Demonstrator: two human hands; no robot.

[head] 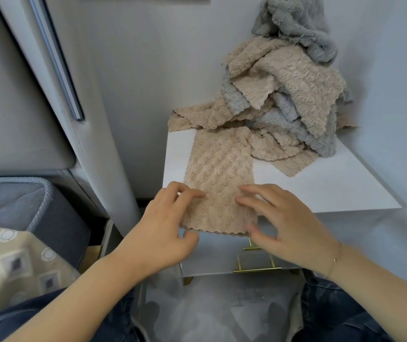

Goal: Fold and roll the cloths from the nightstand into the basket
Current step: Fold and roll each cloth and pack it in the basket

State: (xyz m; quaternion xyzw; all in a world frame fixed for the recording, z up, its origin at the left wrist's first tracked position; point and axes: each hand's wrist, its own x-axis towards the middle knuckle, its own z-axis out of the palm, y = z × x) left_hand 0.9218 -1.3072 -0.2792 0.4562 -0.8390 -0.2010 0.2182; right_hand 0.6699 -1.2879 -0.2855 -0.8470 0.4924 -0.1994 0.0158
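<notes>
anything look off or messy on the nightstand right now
Nothing looks damaged. The folded beige cloth overhangs the front edge of the nightstand, with both hands on its near end. Behind it, the pile of cloths is a loose heap leaning into the wall corner, with one beige piece drooping off the back left edge.

Both hands (163,225) on beige cloth (219,178)

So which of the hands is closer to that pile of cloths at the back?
Right. The right hand rests on the folded cloth's near right corner, on the pile's side. The left hand holds the near left corner, farther away.
</notes>
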